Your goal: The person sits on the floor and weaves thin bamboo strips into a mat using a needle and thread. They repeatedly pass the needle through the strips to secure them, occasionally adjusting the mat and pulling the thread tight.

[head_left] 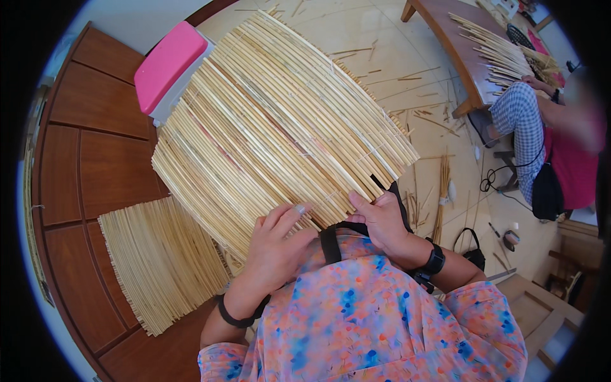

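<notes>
A large mat of pale straw-coloured reed stalks, tied side by side with thin thread, spreads in front of me and reaches down to my lap. My right hand grips its near edge at the right, thumb on top beside a small black strip. On the near edge further left lies my left hand, fingers apart and stretched over the stalks, a ring on one of them. Whether its thumb goes under the edge is hidden. The mat's underside is out of sight.
A second reed mat leans against the brown wooden panels at left. Behind my mat stands a pink-lidded box. Loose stalks litter the tiled floor. At right, another person sits by a low table with reeds.
</notes>
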